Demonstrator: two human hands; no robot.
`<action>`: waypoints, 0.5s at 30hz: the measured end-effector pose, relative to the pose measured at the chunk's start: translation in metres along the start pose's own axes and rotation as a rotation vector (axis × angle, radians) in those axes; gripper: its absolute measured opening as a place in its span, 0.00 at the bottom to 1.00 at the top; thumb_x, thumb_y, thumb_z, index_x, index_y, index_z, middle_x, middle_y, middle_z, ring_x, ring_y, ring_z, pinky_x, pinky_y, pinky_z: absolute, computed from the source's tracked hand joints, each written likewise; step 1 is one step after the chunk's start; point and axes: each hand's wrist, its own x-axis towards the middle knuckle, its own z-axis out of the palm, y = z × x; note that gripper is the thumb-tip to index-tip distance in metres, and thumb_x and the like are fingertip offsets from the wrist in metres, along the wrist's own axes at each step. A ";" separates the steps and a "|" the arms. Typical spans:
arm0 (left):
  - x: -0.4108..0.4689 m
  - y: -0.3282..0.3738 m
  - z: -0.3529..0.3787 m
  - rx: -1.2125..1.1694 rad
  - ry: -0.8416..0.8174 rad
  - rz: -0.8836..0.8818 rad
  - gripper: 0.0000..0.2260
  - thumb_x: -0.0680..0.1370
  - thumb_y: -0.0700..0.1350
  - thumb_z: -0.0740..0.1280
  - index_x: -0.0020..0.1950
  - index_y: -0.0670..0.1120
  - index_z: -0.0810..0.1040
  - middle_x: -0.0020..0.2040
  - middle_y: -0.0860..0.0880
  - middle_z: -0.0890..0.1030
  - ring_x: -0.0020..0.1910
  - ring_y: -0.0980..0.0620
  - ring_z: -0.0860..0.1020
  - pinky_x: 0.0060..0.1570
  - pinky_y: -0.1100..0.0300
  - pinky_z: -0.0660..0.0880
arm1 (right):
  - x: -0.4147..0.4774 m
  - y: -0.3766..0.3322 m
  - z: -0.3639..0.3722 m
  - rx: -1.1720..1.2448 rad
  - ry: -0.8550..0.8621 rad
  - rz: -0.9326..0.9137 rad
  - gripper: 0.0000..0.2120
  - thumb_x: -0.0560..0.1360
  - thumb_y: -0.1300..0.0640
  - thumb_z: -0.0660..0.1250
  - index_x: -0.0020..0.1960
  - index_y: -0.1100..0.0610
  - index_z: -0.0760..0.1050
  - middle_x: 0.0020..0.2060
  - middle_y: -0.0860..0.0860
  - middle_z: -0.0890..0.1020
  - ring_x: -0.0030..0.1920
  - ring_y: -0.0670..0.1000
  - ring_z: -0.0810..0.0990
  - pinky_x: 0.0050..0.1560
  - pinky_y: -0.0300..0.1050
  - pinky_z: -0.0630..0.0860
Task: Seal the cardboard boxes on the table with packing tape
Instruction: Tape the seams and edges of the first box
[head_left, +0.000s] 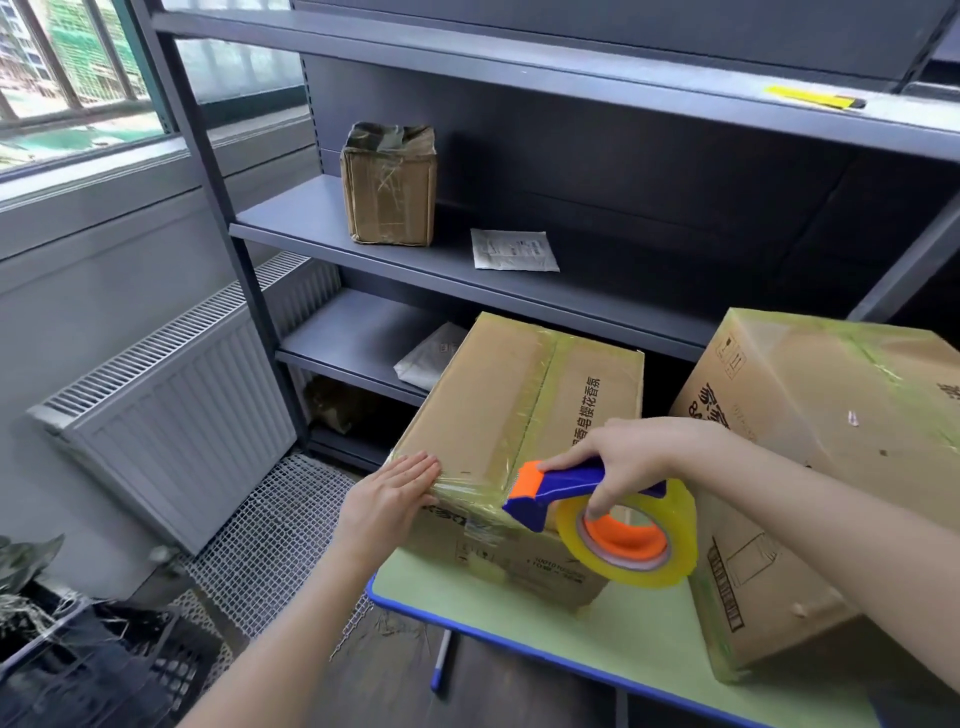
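Two cardboard boxes stand on a green table (597, 639) with a blue edge. The left box (498, 410) has glossy tape over its top seam and near edge. My left hand (387, 501) presses flat with straight fingers on that box's near left corner. My right hand (628, 457) grips a blue and orange tape dispenser (561, 486) carrying a yellowish tape roll (631, 535), held at the box's near edge. The right box (821, 441) is larger and tilted, with tape across its top.
A dark grey shelf unit (467, 249) stands behind the table, holding a small taped box (389, 187), a white packet (514, 250) and a yellow utility knife (813, 97). A radiator (171, 415), wire mesh (280, 535) and a black crate (78, 665) lie to the left.
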 end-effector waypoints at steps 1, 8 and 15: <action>0.000 0.001 -0.001 -0.004 -0.009 -0.010 0.29 0.82 0.56 0.45 0.52 0.42 0.84 0.52 0.48 0.83 0.53 0.52 0.81 0.69 0.72 0.52 | -0.006 0.007 0.003 -0.001 0.002 0.001 0.31 0.71 0.44 0.69 0.70 0.32 0.61 0.43 0.41 0.72 0.39 0.42 0.71 0.37 0.36 0.67; 0.001 0.007 -0.005 -0.014 -0.083 -0.043 0.30 0.82 0.58 0.46 0.54 0.40 0.83 0.54 0.48 0.82 0.54 0.52 0.80 0.68 0.75 0.50 | -0.028 0.031 0.015 -0.012 0.019 -0.035 0.31 0.71 0.44 0.69 0.70 0.33 0.60 0.42 0.40 0.71 0.38 0.41 0.70 0.36 0.35 0.66; -0.003 0.011 0.000 0.013 -0.122 -0.101 0.27 0.80 0.59 0.51 0.58 0.41 0.80 0.58 0.48 0.80 0.59 0.51 0.77 0.69 0.71 0.53 | -0.034 0.047 0.032 -0.124 0.057 -0.062 0.31 0.71 0.42 0.67 0.71 0.34 0.60 0.41 0.42 0.74 0.38 0.43 0.72 0.36 0.38 0.68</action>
